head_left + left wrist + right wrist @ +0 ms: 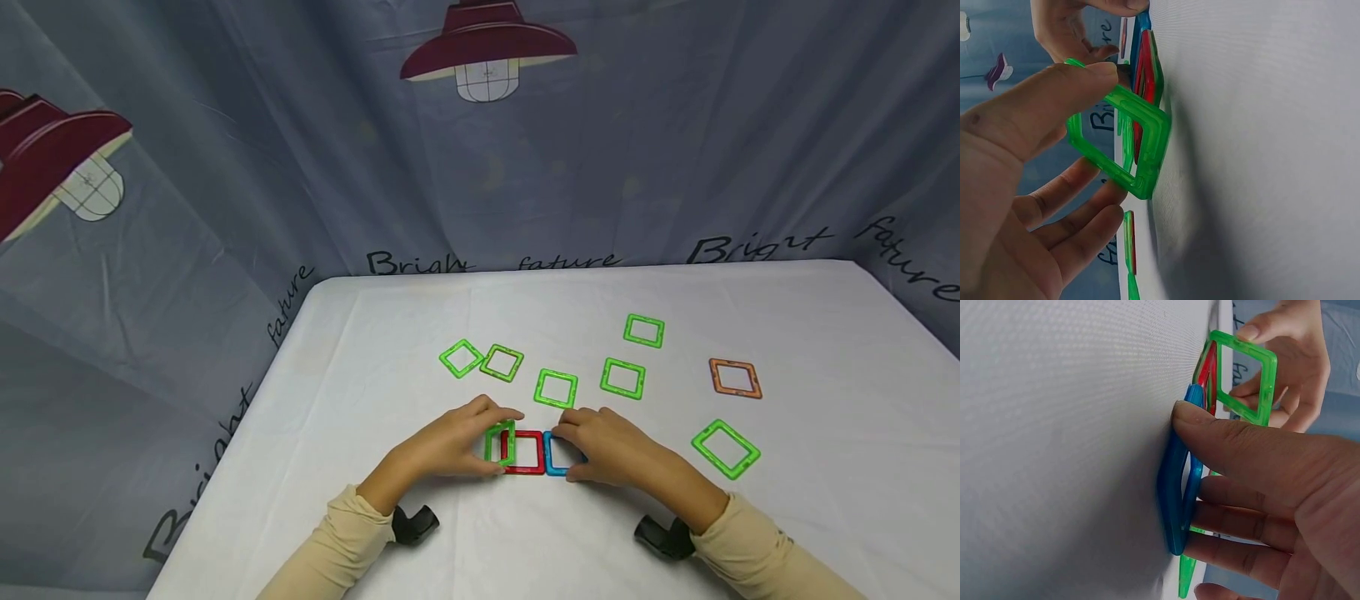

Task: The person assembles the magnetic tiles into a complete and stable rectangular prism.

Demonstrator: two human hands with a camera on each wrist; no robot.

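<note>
My left grip (452, 442) is partly open, thumb on one edge and fingertips on the opposite one, pinching a green square (1155, 150) between them. I hold it tilted up off the desk (360, 350), at the left side of the red square (540, 452), overlapping it from above; I cannot tell whether the two touch. The red square lies on the desk, with a strip of green showing along its underside from my left wrist.

My right grip (613, 450) is spread only as wide as the blue square (548, 454), thumb on its near edge and fingers by the far one, holding it against the red square's right side.

Just beyond my right fingertips lies a loose green square (537, 386). Farther left, a tilted green square (452, 349) meets the corner of an olive-green square (487, 358). Off to the right of those are a middle green square (627, 362) and, behind it, the farthest green square (647, 318). An orange square (739, 395) lies well to the right, with the rightmost green square (740, 437) nearer me, beyond my right wrist.
</note>
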